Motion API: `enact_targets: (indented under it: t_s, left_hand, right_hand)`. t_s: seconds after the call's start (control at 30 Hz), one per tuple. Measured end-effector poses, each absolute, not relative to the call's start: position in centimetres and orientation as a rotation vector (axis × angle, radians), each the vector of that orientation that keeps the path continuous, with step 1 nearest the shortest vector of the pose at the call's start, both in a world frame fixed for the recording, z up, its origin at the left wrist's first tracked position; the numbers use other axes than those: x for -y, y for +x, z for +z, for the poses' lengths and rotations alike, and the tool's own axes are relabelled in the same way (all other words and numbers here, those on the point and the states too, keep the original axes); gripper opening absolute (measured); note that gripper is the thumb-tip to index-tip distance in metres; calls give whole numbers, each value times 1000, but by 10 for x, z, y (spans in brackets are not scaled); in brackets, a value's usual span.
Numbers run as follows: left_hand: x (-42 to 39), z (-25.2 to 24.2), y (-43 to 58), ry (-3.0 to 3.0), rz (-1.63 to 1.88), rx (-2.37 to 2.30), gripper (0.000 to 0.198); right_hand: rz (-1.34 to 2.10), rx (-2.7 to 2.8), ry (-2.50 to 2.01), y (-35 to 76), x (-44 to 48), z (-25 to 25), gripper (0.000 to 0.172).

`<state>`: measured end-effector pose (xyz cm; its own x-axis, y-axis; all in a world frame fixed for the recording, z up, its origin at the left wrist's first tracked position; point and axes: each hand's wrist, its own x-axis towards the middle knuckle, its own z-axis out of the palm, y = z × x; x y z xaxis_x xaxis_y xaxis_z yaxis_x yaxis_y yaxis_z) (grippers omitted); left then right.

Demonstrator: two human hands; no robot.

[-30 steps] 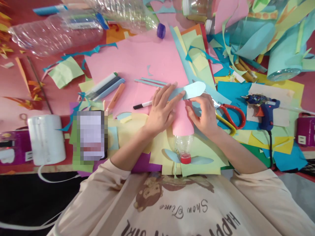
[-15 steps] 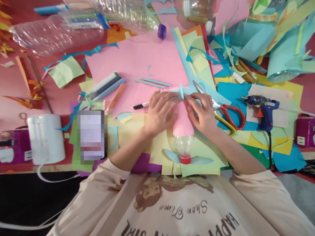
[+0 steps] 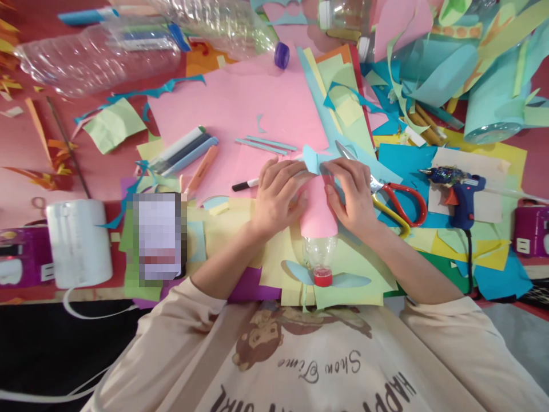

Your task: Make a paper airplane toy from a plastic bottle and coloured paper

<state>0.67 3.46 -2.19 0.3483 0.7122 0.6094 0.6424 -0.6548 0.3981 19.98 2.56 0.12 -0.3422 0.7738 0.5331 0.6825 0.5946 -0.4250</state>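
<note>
A clear plastic bottle [image 3: 321,247] lies with its red cap [image 3: 323,277] toward me, its body wrapped in pink paper [image 3: 318,209]. My left hand [image 3: 281,191] and my right hand [image 3: 349,191] are closed around the far end from either side. Their fingertips pinch a light blue paper piece [image 3: 311,159], part of which sticks up between them. The fingers hide the rest of that piece. Beside the cap, light blue paper leaf shapes [image 3: 351,280] spread left and right.
Red-and-yellow-handled scissors [image 3: 405,205] lie right of my right hand, and a blue glue gun [image 3: 465,200] beyond them. Markers [image 3: 189,151] and a phone [image 3: 159,237] are at left. Plastic bottles [image 3: 103,57] lie at the back among paper scraps.
The upright part of the light blue paper has tilted left and now shows its broad face instead of its edge. Both hands stay in almost the same place; the bottle has not moved.
</note>
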Motion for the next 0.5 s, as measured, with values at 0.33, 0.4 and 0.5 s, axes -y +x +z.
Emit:
enact_targets:
  t_s: [0.33,0.4,0.5]
  left_hand:
    - [-36,-18,7,2585,1210,-1188,44]
    - [-36,-18,6,2573,1210,-1173,44]
    - [-36,-18,6,2546,1211,-1148,43]
  right_hand:
    - [115,2105,-1114,200,-27,0,31]
    - [119,2089,-1096,199,-27,-1,31]
    - [122,2064,-1070,199,-27,-1,30]
